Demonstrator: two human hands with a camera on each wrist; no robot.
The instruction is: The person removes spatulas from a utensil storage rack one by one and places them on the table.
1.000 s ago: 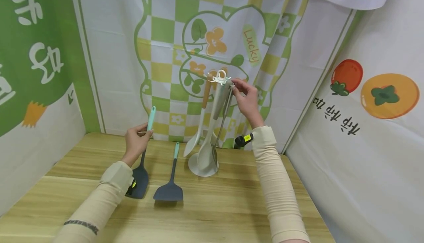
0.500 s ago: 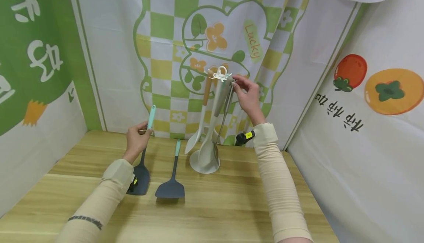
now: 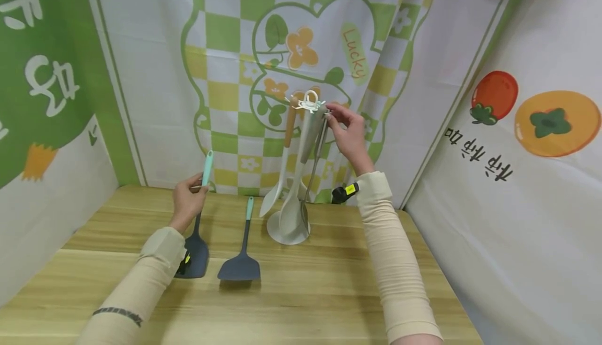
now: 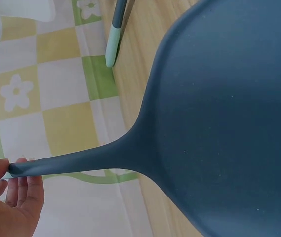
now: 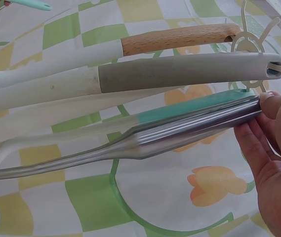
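Observation:
My left hand [image 3: 187, 201] pinches the mint handle of a dark blue-grey spatula [image 3: 199, 253], held upright with its broad blade down. In the left wrist view that spatula's blade [image 4: 224, 113] fills the right side. My right hand [image 3: 349, 133] pinches the top end of a steel-handled utensil [image 5: 194, 123], right at the hooks of a white utensil rack [image 3: 309, 103]. Its lower end is partly hidden behind a grey-handled spoon [image 3: 292, 214]. A wooden-handled white utensil [image 5: 175, 39], the grey-handled spoon and a mint-handled utensil [image 5: 194, 101] hang from the rack.
A second dark spatula with a mint handle [image 3: 240, 267] lies on the wooden table [image 3: 329, 287] between my left hand and the rack's round base [image 3: 275, 230]. A checked curtain [image 3: 226, 83] hangs close behind the rack. Printed white walls stand at both sides.
The head view has shifted slightly. My left hand still holds the spatula, and my right hand still pinches the steel-handled utensil at the rack's top, both nearly in place.

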